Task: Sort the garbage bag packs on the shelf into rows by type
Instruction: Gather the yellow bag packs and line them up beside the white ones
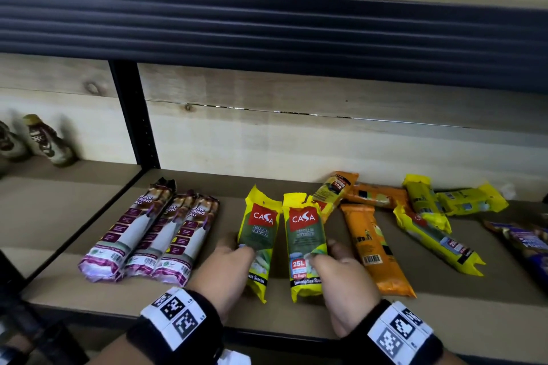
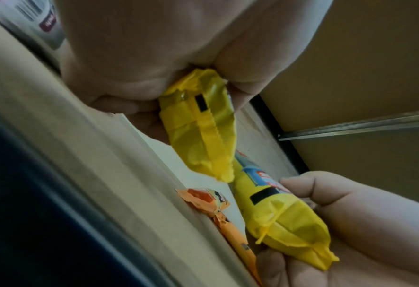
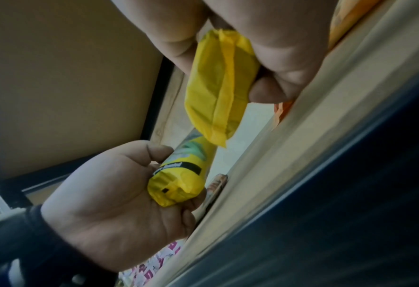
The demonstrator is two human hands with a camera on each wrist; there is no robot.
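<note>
— What lay on the shelf (image 1: 296,317)?
— 3 purple packs (image 1: 142,234) in a row at left, 2 yellow packs (image 1: 305,234) beside them, then orange packs (image 1: 376,249) jumbled with more yellow ones at right.

Bare shelf board (image 1: 228,210) between purple packs (image 1: 154,231) and yellow packs (image 1: 281,234).

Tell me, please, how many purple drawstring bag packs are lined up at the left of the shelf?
3, side by side left of the yellow Casa packs: left, middle, right. A similar pack lies cut off at the far right.
</note>
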